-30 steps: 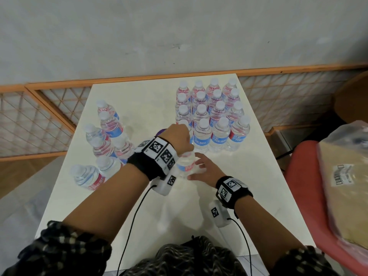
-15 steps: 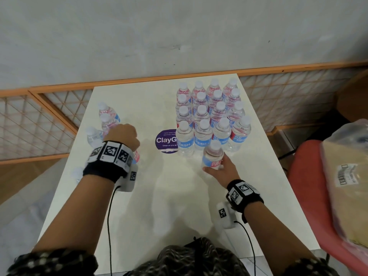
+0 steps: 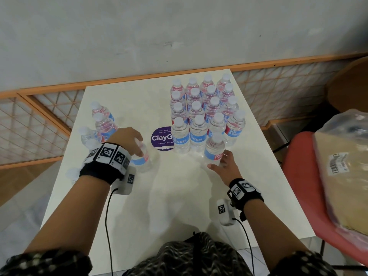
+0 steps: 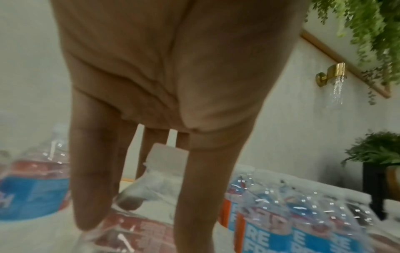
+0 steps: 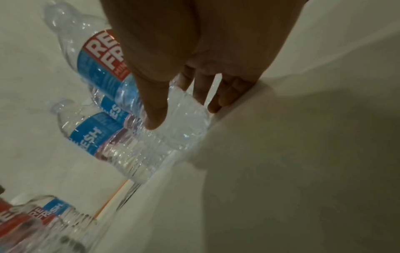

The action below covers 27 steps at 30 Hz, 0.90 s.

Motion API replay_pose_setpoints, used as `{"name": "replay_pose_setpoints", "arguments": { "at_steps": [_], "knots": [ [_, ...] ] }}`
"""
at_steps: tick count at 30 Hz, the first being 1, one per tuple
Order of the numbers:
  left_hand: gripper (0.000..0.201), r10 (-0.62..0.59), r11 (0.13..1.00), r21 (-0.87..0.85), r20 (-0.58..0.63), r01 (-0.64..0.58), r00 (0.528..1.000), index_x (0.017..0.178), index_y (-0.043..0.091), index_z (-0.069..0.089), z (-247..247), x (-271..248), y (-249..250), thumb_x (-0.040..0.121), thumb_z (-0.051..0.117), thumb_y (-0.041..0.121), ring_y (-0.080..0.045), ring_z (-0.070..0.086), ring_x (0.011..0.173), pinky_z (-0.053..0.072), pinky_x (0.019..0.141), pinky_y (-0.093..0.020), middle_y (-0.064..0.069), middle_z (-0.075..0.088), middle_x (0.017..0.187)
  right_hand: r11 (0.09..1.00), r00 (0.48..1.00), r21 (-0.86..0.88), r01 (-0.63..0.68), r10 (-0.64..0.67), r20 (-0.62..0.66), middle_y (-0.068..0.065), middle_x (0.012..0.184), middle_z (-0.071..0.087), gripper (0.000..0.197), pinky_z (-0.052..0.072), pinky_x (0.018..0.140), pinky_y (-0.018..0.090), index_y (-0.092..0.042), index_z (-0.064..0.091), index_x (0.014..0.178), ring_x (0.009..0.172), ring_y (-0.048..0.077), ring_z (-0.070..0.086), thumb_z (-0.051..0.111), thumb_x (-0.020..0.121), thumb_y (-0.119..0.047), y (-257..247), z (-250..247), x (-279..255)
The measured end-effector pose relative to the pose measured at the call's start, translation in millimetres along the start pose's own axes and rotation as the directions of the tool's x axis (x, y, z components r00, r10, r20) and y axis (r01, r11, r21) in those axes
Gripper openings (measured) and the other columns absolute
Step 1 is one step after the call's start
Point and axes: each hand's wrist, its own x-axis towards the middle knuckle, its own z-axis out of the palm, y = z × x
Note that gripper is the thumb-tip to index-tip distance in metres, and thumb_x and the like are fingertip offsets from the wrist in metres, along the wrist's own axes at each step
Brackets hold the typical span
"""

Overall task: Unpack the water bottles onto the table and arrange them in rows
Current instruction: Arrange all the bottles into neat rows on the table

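Note:
A block of upright water bottles (image 3: 207, 108) stands in rows at the table's far right. Just in front of it stands another bottle (image 3: 214, 150), and my right hand (image 3: 219, 163) grips its lower part. In the right wrist view the thumb and fingers (image 5: 154, 111) straddle that bottle (image 5: 103, 68) near its base. My left hand (image 3: 136, 147) holds a bottle (image 3: 140, 161) from above, left of centre. In the left wrist view the fingers (image 4: 90, 188) hang down round its cap (image 4: 166, 154). Loose bottles (image 3: 103, 120) cluster at the table's left.
A round purple sticker (image 3: 161, 138) lies on the white table (image 3: 159, 206) between my hands. An orange lattice fence (image 3: 29, 126) runs behind and to the left. A red chair (image 3: 298, 176) with a plastic-wrapped package (image 3: 348, 166) stands at the right.
My left hand handed a bottle to the right, swung back to the left cluster and drew another bottle out toward the middle. The right hand set its bottle in front of the block.

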Motion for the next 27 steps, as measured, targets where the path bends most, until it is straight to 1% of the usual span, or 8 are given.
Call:
{"name": "replay_pose_setpoints", "arguments": {
  "at_steps": [2, 6, 9, 13, 15, 18, 22, 27],
  "knots": [
    [0.052, 0.071, 0.997, -0.029, 0.005, -0.070, 0.997, 0.113, 0.021, 0.066, 5.1, -3.6, 11.3, 0.064, 0.084, 0.019, -0.024, 0.059, 0.104, 0.046, 0.083, -0.030, -0.004, 0.062, 0.117, 1.000, 0.999, 0.004, -0.015, 0.015, 0.035, 0.005, 0.134, 0.051, 0.069, 0.039, 0.099, 0.034, -0.021, 0.036, 0.128, 0.119, 0.023, 0.050, 0.079, 0.074, -0.021, -0.3, 3.3, 2.6],
    [0.053, 0.187, 0.970, -0.158, 0.005, -0.183, 0.982, 0.114, 0.022, 0.064, 20.5, -8.0, 34.1, 0.065, 0.084, 0.018, -0.024, 0.058, 0.105, 0.044, 0.083, -0.027, -0.004, 0.062, 0.116, 0.997, 0.998, -0.072, 0.015, -0.011, 0.057, 0.004, 0.130, 0.051, 0.075, 0.039, 0.095, 0.031, -0.019, 0.041, 0.136, 0.117, 0.022, 0.050, 0.079, 0.072, -0.029, -3.9, 11.3, 7.5],
    [0.051, 0.246, 0.934, -0.249, -0.066, -0.255, 0.967, 0.115, 0.021, 0.062, 31.8, -10.7, 47.3, 0.068, 0.080, 0.016, -0.025, 0.059, 0.103, 0.044, 0.084, -0.028, -0.004, 0.064, 0.112, 0.992, 0.998, -0.129, 0.011, -0.003, 0.062, 0.007, 0.132, 0.046, 0.073, 0.039, 0.100, 0.033, -0.020, 0.042, 0.138, 0.118, 0.023, 0.049, 0.077, 0.075, -0.031, -6.2, 17.9, 10.0],
    [0.055, 0.304, 0.817, -0.469, -0.143, -0.335, 0.942, 0.121, 0.020, 0.059, 47.0, -12.1, 52.4, 0.070, 0.079, 0.011, -0.018, 0.060, 0.102, 0.045, 0.088, -0.027, 0.001, 0.063, 0.112, 0.989, 0.997, -0.147, 0.015, -0.003, 0.080, 0.006, 0.131, 0.046, 0.074, 0.039, 0.101, 0.034, -0.022, 0.042, 0.139, 0.116, 0.022, 0.048, 0.077, 0.075, -0.033, -14.8, 25.3, 8.1],
    [0.060, 0.318, 0.742, -0.580, -0.137, -0.336, 0.938, 0.123, 0.020, 0.056, 56.2, -13.9, 52.1, 0.070, 0.080, 0.008, -0.014, 0.060, 0.101, 0.049, 0.090, -0.026, 0.005, 0.062, 0.109, 0.994, 0.998, -0.110, 0.012, -0.005, 0.059, 0.003, 0.128, 0.049, 0.077, 0.040, 0.101, 0.036, -0.021, 0.040, 0.137, 0.115, 0.022, 0.049, 0.080, 0.072, -0.031, -16.6, 27.7, 6.4],
    [0.071, 0.305, 0.709, -0.632, -0.122, -0.311, 0.944, 0.130, 0.020, 0.047, 73.5, -17.0, 53.6, 0.070, 0.083, 0.015, -0.007, 0.057, 0.096, 0.044, 0.078, -0.010, 0.011, 0.059, 0.109, 0.998, 0.999, -0.062, -0.010, 0.012, 0.036, 0.001, 0.124, 0.052, 0.071, 0.041, 0.095, 0.032, -0.020, 0.040, 0.127, 0.115, 0.023, 0.051, 0.082, 0.070, -0.026, -18.2, 28.7, 3.3],
    [0.068, 0.152, 0.726, -0.655, -0.147, -0.211, 0.977, 0.123, 0.014, 0.047, 94.5, -15.4, 58.3, 0.068, 0.084, 0.028, -0.013, 0.058, 0.099, 0.042, 0.081, -0.022, 0.004, 0.061, 0.112, 0.997, 0.997, -0.072, -0.026, 0.032, 0.071, 0.004, 0.131, 0.054, 0.072, 0.040, 0.096, 0.030, -0.021, 0.042, 0.131, 0.120, 0.022, 0.050, 0.081, 0.072, -0.029, -22.0, 27.8, 3.3],
    [0.065, 0.204, 0.750, -0.618, -0.121, -0.235, 0.971, 0.124, 0.013, 0.050, 100.9, -8.9, 58.6, 0.068, 0.084, 0.017, -0.021, 0.059, 0.111, 0.041, 0.088, -0.024, -0.004, 0.063, 0.122, 0.992, 0.997, -0.128, -0.003, 0.013, 0.078, 0.008, 0.130, 0.055, 0.074, 0.040, 0.104, 0.038, -0.025, 0.043, 0.135, 0.119, 0.022, 0.051, 0.080, 0.072, -0.035, -22.4, 28.5, 4.4]
  ]
}}
